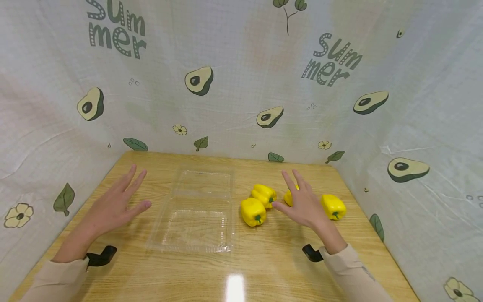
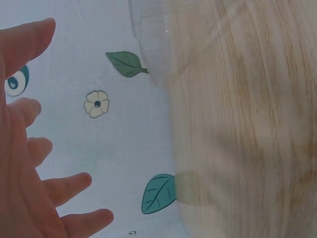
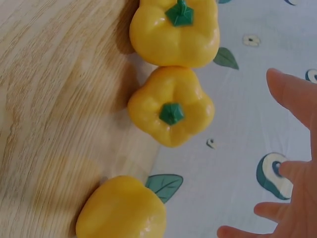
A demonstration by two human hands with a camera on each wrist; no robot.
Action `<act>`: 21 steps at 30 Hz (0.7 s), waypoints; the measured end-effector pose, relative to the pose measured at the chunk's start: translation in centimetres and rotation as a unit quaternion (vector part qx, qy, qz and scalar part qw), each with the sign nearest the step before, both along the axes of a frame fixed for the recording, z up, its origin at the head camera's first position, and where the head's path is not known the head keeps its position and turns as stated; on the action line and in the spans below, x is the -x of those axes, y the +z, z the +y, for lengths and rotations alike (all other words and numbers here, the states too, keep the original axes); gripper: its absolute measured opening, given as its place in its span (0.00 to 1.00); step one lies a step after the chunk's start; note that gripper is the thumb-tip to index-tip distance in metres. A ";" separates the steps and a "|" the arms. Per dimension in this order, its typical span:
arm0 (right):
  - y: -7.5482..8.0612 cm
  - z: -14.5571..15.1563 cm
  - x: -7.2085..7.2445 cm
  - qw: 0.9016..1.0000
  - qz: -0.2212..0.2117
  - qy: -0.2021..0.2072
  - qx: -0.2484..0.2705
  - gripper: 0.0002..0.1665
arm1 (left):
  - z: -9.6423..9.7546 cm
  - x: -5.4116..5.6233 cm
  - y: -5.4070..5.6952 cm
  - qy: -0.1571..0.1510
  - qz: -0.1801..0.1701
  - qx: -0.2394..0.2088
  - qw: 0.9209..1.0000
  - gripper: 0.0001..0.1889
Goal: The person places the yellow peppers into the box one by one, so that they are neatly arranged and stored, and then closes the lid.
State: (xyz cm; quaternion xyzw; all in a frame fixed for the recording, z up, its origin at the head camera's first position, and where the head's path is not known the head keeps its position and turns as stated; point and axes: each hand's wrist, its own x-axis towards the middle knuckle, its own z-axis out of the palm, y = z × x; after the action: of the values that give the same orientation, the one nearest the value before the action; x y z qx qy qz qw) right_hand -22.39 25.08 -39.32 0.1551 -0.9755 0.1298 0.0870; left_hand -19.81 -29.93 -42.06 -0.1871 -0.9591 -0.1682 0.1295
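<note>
My left hand hovers over the table's left side, fingers spread, holding nothing. Right of it lies a clear plastic clamshell container, unfolded with its lid laid back; part of it shows in the left wrist view as a clear edge. My right hand is held in the air with fingers apart and nothing in them. Near it sit several yellow bell peppers with green stems: a front one, one just behind it, one partly hidden by the hand, and one at the right.
The wooden table ends at a white cloth backdrop printed with avocados, leaves and lettering, which also runs along both sides. A black camera mount sits on the left wrist and another on the right wrist.
</note>
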 end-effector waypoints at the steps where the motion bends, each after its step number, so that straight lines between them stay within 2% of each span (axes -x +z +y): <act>1: 0.0 -0.1 0.0 1.000 0.000 0.001 0.001 0.60 | 0.1 0.0 0.0 0.001 -0.006 -0.002 1.000 0.52; 7: -0.1 -0.6 0.0 1.000 -0.004 0.011 0.015 0.59 | 0.3 -0.1 -0.2 -0.006 -0.046 -0.031 0.998 0.52; 12: -0.1 -1.1 0.0 0.999 -0.015 0.017 0.028 0.58 | 0.5 0.0 -0.6 -0.025 -0.059 -0.076 0.995 0.50; 16: 0.0 -1.5 0.0 0.999 -0.030 0.020 0.038 0.58 | 0.7 0.0 -0.9 -0.041 -0.072 -0.115 0.990 0.49; 21: -0.1 -1.9 0.1 0.998 -0.039 0.030 0.049 0.57 | 1.0 0.1 -1.5 -0.068 -0.095 -0.164 0.979 0.47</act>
State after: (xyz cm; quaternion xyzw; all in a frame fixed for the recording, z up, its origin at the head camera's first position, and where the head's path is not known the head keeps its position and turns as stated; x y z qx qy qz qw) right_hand -22.45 23.14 -39.42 0.1742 -0.9655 0.1862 0.0525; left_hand -19.93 -28.91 -43.54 -0.2112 -0.9113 -0.3490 0.0553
